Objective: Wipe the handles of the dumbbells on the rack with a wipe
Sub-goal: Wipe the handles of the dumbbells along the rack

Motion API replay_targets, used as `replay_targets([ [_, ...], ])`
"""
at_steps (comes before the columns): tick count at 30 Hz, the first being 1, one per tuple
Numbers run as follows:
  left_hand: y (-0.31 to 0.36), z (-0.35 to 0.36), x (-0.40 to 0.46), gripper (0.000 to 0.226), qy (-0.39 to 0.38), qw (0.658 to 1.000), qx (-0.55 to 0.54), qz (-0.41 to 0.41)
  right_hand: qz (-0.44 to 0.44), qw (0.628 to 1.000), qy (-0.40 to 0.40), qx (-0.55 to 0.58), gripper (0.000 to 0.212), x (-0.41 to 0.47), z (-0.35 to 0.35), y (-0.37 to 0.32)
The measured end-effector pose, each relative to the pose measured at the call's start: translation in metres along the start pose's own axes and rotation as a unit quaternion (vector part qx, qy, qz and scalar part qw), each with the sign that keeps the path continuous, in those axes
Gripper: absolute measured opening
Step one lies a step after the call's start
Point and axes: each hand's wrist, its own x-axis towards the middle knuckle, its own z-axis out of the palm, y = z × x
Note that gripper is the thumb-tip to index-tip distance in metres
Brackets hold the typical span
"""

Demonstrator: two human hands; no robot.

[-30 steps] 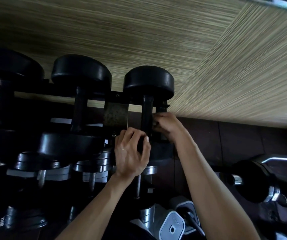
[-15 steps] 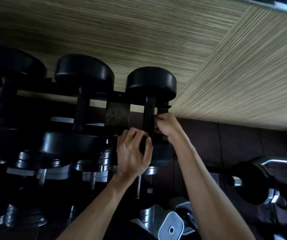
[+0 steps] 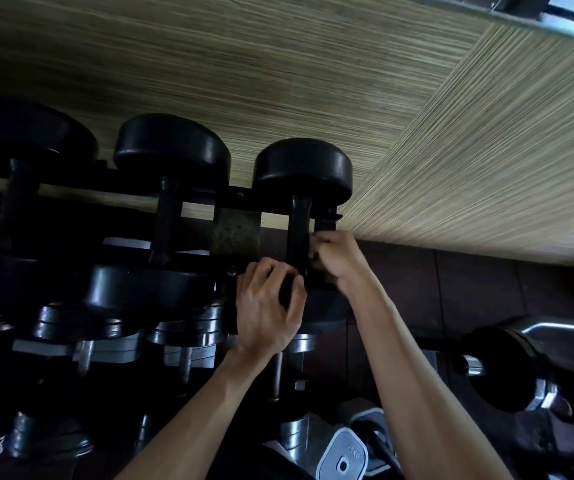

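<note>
Three black dumbbells lie across the top rail of the rack [image 3: 233, 199]. Both hands work on the rightmost dumbbell [image 3: 303, 168]. Its handle [image 3: 298, 230] looks wrapped in a dark wipe [image 3: 297, 252], which is hard to tell apart from the black grip. My left hand [image 3: 268, 313] is closed around the lower end of the handle, thumb and fingers curled over it. My right hand [image 3: 336, 254] pinches the wipe's edge at the right side of the handle. The near head of this dumbbell is mostly hidden behind my hands.
The middle dumbbell [image 3: 171, 150] and the left one [image 3: 26, 129] sit close beside it. Lower tiers hold chrome plate dumbbells [image 3: 188, 337]. A grey kettlebell-like weight [image 3: 342, 459] and a loaded bar [image 3: 507, 368] lie on the dark floor at right. A wood-grain wall stands behind.
Both hands stay on the rightmost dumbbell's handle with only small finger shifts. The view has drifted slightly.
</note>
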Motion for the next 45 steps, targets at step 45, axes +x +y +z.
replay_targets([
  [45,-0.008,0.000,-0.002,0.036,0.014,0.999,-0.045,-0.027,-0.199,0.965,0.116,-0.128,0.025,-0.025,0.013,-0.004],
])
